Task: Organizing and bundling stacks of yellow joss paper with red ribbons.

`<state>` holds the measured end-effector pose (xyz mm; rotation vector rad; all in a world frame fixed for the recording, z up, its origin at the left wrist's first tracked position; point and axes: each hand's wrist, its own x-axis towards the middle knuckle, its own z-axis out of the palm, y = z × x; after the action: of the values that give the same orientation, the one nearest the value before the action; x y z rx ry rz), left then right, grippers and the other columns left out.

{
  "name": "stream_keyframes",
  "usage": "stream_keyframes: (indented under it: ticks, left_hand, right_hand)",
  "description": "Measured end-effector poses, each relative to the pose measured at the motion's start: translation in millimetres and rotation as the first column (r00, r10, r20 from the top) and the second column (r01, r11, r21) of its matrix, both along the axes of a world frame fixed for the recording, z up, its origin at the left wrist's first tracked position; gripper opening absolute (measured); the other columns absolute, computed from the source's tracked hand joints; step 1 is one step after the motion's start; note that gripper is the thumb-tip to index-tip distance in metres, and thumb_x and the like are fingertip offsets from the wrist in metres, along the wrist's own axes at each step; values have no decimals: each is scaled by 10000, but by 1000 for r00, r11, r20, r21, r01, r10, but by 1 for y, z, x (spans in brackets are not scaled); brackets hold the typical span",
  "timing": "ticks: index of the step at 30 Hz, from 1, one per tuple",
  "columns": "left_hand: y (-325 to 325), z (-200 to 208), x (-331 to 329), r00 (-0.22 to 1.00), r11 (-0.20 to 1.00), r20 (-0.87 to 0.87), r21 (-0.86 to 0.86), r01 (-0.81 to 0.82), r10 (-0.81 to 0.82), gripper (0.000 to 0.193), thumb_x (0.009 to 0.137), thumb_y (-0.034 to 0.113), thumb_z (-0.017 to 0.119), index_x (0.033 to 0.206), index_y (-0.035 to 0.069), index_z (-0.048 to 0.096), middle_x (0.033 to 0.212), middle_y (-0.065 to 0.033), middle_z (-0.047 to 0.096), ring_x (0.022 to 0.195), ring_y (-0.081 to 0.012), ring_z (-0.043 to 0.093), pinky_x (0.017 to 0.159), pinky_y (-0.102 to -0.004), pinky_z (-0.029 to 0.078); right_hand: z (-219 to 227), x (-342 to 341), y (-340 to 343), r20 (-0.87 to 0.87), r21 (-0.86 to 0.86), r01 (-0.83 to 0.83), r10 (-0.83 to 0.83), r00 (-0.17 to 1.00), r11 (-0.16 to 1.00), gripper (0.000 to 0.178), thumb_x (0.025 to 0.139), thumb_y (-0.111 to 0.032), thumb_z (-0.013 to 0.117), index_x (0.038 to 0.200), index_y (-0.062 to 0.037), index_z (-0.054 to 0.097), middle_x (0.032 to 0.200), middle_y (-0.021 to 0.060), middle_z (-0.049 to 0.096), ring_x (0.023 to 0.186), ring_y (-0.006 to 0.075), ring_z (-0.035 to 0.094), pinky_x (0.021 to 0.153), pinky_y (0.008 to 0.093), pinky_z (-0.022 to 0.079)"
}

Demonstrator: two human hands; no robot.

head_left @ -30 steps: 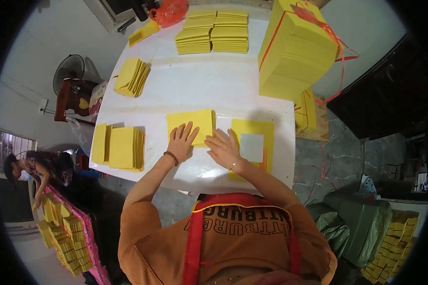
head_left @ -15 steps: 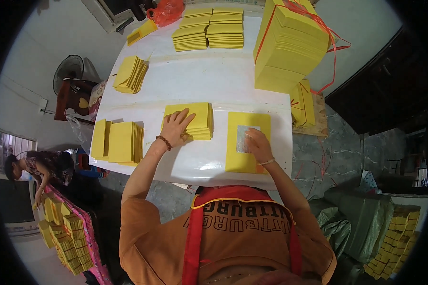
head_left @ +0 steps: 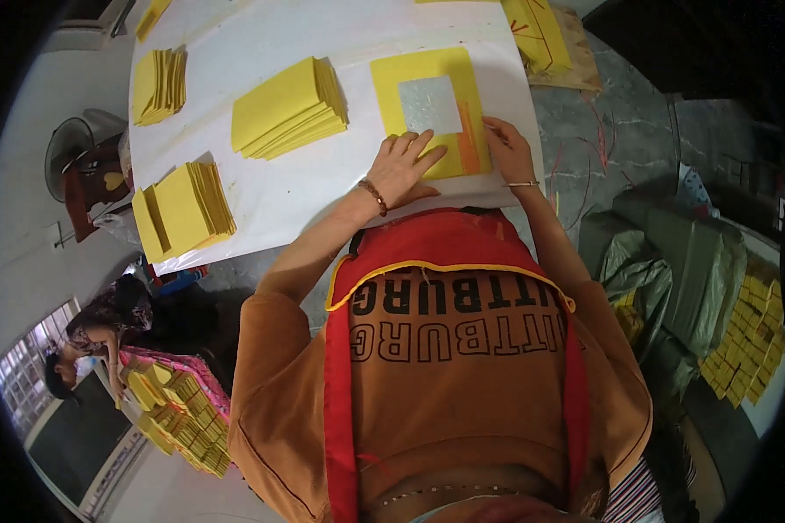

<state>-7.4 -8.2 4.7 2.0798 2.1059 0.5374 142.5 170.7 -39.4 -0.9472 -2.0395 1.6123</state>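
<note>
Wide white counter (head_left: 323,187) bearing three stacks of yellow paper sheets: (head_left: 290,106), (head_left: 183,209), (head_left: 160,83). Near its front edge, a flat yellow paper sheet with a silver foil square (head_left: 429,106) at its centre. Left hand (head_left: 403,166) flat and released, fingers spread on the sheet's lower left corner. Right hand (head_left: 508,150) resting open at the sheet's lower right edge, pressing, grasping nothing

Orange shirt under a red apron

The short-sleeved shirt (head_left: 462,383) has black lettering; the apron (head_left: 449,248) is edged yellow. A beaded bracelet (head_left: 375,197) and thin bangle (head_left: 522,184) circle the wrists.
</note>
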Motion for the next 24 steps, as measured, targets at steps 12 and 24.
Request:
stream_keyframes:
  ticks: [12,24]
  left_hand:
    - [4,-18,-3,987,986,159,157,-58,33,112,795,150,572,873,73,594,881,-54,612,844,-212,562,726,-334,426]
    - [-4,-26,-8,903,976,414,123,-178,112,60,774,91,566,791,36,549,878,-92,608,871,-262,564,762,-361,427]
  right_hand:
    - [9,7,6,24,-437,37,-30,999,899,331,885,-187,508,1194,-69,505,1058,32,581,925,107,540,788,241,425]
    - [24,4,5,164,-391,87,-24,986,916,373,866,-228,531,1204,-77,489,1113,34,538,988,143,521,798,287,440]
